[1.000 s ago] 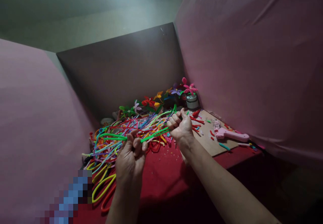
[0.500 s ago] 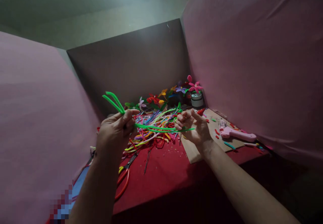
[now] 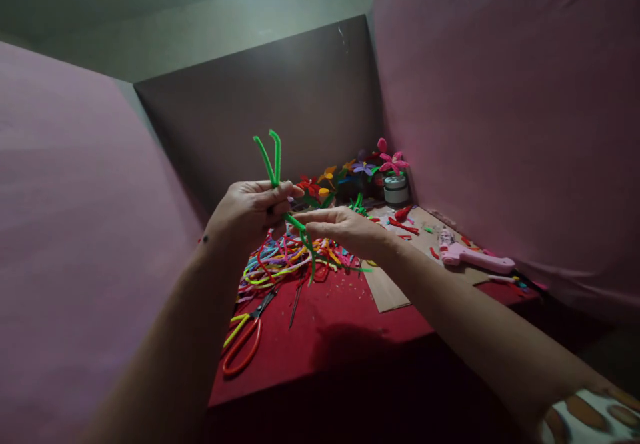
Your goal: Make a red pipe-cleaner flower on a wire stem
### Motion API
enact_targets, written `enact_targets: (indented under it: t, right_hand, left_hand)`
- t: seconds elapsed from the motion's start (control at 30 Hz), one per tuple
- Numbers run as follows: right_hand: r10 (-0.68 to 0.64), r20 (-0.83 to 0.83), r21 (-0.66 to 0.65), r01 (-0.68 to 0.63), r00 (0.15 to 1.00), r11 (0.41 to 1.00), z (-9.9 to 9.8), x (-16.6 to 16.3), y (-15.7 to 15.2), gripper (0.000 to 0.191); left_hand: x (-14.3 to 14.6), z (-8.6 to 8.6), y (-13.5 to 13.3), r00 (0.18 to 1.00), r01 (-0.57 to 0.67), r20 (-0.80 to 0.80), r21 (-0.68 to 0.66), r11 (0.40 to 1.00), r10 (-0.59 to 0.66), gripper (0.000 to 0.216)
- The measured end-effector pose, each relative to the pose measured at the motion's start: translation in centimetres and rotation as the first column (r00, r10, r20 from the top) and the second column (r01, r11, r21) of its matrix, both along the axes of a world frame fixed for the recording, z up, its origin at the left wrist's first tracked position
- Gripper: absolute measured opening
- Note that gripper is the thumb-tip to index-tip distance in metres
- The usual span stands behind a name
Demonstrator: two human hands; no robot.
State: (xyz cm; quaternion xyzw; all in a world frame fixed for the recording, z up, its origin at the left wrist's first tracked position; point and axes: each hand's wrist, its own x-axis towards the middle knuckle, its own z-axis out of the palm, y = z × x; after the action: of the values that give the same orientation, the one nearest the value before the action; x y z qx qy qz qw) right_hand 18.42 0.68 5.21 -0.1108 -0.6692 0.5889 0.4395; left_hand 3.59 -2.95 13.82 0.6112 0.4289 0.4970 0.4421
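Observation:
My left hand (image 3: 250,207) is closed round some green pipe cleaners (image 3: 277,161). Two bent ends stand up above its fingers in a narrow V. Below that grip, the strands come out to the right, where my right hand (image 3: 345,227) pinches them between thumb and fingers. The loose tails hang down past the right fingertips and spread apart, one sloping off to the right. Both hands are raised in front of a heap of multicoloured pipe cleaners (image 3: 285,261) on the red table (image 3: 320,344).
Scissors (image 3: 243,344) with red and yellow handles lie at the table's left front. To the right are a wooden board (image 3: 385,291) and a pink glue gun (image 3: 477,259). Pipe-cleaner flowers (image 3: 394,163) and a small pot (image 3: 396,189) stand at the back, between pink side panels (image 3: 510,111).
My left hand has risen to the right, tipping the green ends upright. My right hand, loosely curled before, has come in beside it and now pinches the strands, whose tails have swung down.

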Motion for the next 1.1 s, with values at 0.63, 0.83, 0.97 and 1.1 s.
enact_targets:
  t: [0.63, 0.83, 0.97, 1.1]
  right_hand:
    - [-0.035, -0.262, -0.357, -0.063, 0.964, 0.932, -2.9, -2.5, 0.7, 0.008]
    - [-0.234, -0.264, -0.402, 0.114, 0.936, 0.908, -3.1, -3.2, 0.6, 0.009]
    - [-0.278, -0.273, -0.408, 0.151, 0.921, 0.900, -2.5, -3.4, -0.1, 0.010]
    - [-0.308, -0.233, -0.387, 0.203, 0.922, 0.899, -2.3, -3.5, -0.3, 0.014]
  left_hand:
    - [-0.3, -1.3, 3.0, 0.995, -0.063, 0.075, 0.060, 0.996, 0.059, 0.011]
    - [-0.5, -2.3, 3.2, 0.994, -0.030, 0.107, 0.058, 0.998, 0.023, 0.011]
    - [-0.4, -2.5, 3.2, 0.993, -0.006, 0.120, 0.058, 0.998, -0.001, 0.010]
    - [-0.3, -2.3, 3.1, 0.986, -0.039, 0.162, 0.086, 0.995, 0.025, 0.010]
